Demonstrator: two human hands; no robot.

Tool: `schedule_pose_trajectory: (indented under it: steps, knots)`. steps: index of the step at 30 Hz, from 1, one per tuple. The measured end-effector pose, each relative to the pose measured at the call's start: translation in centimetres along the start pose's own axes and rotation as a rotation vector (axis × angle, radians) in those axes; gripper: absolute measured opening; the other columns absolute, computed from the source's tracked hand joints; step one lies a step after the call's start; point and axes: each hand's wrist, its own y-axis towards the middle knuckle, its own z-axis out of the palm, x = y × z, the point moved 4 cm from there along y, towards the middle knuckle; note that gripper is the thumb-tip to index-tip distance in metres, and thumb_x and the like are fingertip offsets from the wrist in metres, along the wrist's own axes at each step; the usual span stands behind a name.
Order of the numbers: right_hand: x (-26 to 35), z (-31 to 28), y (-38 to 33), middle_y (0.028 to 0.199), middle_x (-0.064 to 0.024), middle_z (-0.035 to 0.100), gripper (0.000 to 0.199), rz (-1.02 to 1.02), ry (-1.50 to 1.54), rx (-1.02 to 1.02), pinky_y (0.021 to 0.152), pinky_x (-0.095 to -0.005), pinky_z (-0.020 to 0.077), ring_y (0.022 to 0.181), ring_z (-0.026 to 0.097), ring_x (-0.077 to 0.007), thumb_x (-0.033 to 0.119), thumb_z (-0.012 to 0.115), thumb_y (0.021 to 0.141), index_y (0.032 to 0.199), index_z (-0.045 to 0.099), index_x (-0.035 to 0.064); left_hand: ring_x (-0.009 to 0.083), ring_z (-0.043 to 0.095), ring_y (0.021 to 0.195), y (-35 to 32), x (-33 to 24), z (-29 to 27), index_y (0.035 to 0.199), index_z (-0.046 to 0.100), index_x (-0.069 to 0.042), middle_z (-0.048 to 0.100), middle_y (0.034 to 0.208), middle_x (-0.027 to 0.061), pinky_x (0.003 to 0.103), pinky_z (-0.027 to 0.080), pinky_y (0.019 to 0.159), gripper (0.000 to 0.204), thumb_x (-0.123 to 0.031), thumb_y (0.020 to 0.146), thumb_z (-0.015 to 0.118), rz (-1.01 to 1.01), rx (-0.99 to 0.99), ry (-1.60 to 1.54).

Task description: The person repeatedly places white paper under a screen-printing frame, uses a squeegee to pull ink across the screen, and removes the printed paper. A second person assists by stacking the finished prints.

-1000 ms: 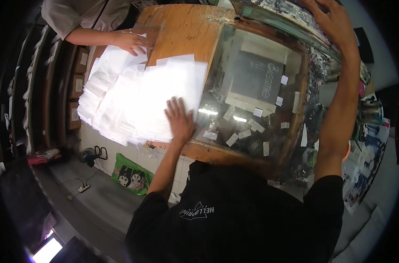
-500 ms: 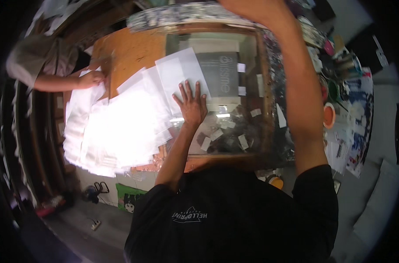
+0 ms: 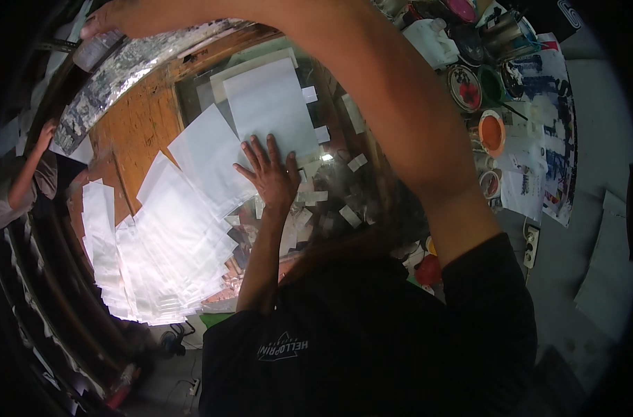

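Observation:
My left hand (image 3: 269, 174) lies with fingers spread on the lower edge of a white sheet of paper (image 3: 271, 101). This sheet lies on a glass-like panel (image 3: 201, 94) set in the wooden table, beside small white tabs (image 3: 322, 133). To its left, more white sheets (image 3: 170, 236) fan out in an overlapping pile. My right arm stretches across the top of the view. My right hand (image 3: 111, 19) is at the far upper left, fingers closed beside a blotched, paint-stained bar (image 3: 132, 76); what they hold is unclear.
Paint tubs stand at the right, including an orange one (image 3: 492, 132) and a red-stained one (image 3: 464, 87). Another person's hand (image 3: 46, 133) is at the far left. Dark racks (image 3: 35, 278) line the lower left; a power strip (image 3: 531, 247) lies at the lower right.
My right hand has swung left along the top of the view. The view has turned, shifting the table. The panel's lettered dark area is now covered by the sheet; the other person's hand has left the pile.

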Motion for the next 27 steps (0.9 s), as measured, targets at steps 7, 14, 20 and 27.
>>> schedule_pose_trajectory:
  steps: [7, 14, 20, 27]
  knots:
    - [-0.3, 1.2, 0.3, 0.055, -0.0033, 0.054, 0.047, 0.063, -0.044, 0.094, 0.037, -0.0239, 0.032, 0.044, 0.036, -0.0065, 0.035, 0.056, 0.107, 0.08, 0.07, -0.0028, 0.0433, 0.009, 0.157, -3.1, 0.3, -0.1, 0.153, 0.043, -0.005, 0.025, 0.165, 0.025, 0.075, -0.001, 0.116, 0.065, -0.04, 0.099, 0.055, -0.004, 0.045, 0.042]
    - [-0.5, 0.8, 1.2, 0.053, -0.0074, 0.058, 0.043, 0.057, -0.12, 0.034, 0.048, -0.0346, 0.0475, 0.044, 0.049, -0.0152, 0.037, 0.063, 0.101, 0.086, 0.071, -0.0027, 0.0415, 0.008, 0.158, -4.2, 2.6, -2.8, 0.16, 0.027, -0.005, 0.02, 0.167, 0.0249, 0.076, -0.001, 0.115, 0.075, -0.043, 0.101, 0.051, -0.141, -0.097, -0.089]
    - [0.7, 2.8, -0.4, 0.081, -0.0153, 0.069, 0.052, 0.039, -0.184, -0.012, 0.07, -0.0455, 0.0551, 0.072, 0.067, -0.0302, 0.055, 0.063, 0.093, 0.099, 0.076, 0.005, 0.0366, 0.012, 0.158, -8.1, 13.5, -6.3, 0.16, 0.03, -0.006, 0.02, 0.168, 0.0233, 0.076, -0.001, 0.116, 0.072, -0.049, 0.104, 0.042, -0.517, -0.002, 0.201]
    - [2.7, 11.4, -14.4, 0.079, -0.0096, 0.065, 0.037, -0.036, -0.275, -0.175, 0.068, -0.0431, 0.0538, 0.066, 0.066, -0.0285, 0.047, 0.072, 0.09, 0.1, 0.074, 0.0107, 0.0386, 0.035, 0.149, -6.6, 3.7, -13.4, 0.153, 0.04, 0.0, 0.04, 0.157, 0.0268, 0.064, 0.023, 0.12, 0.072, -0.043, 0.1, 0.062, -0.222, -0.168, -0.834]
